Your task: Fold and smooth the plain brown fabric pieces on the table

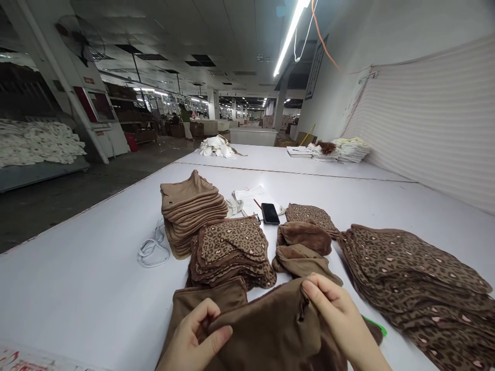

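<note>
Over the white table, smooth brown cloth shows reddish edging.

A person's left hand and right hand hold a brown cloth by its upper edge over a white table, where a tan fabric stack, a leopard-print pile, a black phone and a loose white cord lie beyond.

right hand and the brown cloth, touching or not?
Touching. The head view shows the right hand with its thumb pressed on the upper edge of the brown cloth, no gap between them.
</note>
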A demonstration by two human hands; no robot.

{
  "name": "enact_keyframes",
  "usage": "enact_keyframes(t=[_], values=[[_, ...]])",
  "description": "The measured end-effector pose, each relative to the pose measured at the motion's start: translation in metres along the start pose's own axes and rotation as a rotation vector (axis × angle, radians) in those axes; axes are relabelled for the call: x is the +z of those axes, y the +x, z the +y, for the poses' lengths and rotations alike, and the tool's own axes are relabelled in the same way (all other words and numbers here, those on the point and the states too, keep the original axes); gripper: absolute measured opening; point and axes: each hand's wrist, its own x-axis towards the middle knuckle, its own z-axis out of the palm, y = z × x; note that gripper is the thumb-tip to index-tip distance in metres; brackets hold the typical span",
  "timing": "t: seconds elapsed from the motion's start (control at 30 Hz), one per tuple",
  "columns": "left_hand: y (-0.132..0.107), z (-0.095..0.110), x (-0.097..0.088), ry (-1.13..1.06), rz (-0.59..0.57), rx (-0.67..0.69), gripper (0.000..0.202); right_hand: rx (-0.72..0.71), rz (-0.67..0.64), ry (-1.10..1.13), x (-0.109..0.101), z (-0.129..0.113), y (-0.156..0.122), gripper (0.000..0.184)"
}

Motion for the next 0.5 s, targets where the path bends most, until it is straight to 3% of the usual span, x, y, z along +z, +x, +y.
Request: enact_keyframes(t=[0.13,0.33,0.5], values=[[-0.003,-0.003,0.008,-0.079,0.052,0.127,0.048,0.02,-0.089,-0.002,0.0,-0.001,-0.002,0.03],[-0.008,0.006,0.012,-0.171,0.243,0.032,0.035,-0.105,-0.042,-0.028,-0.005,0.008,-0.004,0.025],[-0.008,0.006,0.011,-0.111,0.268,0.14,0.031,0.019,-0.068,0.08,-0.007,0.015,-0.012,0.032]])
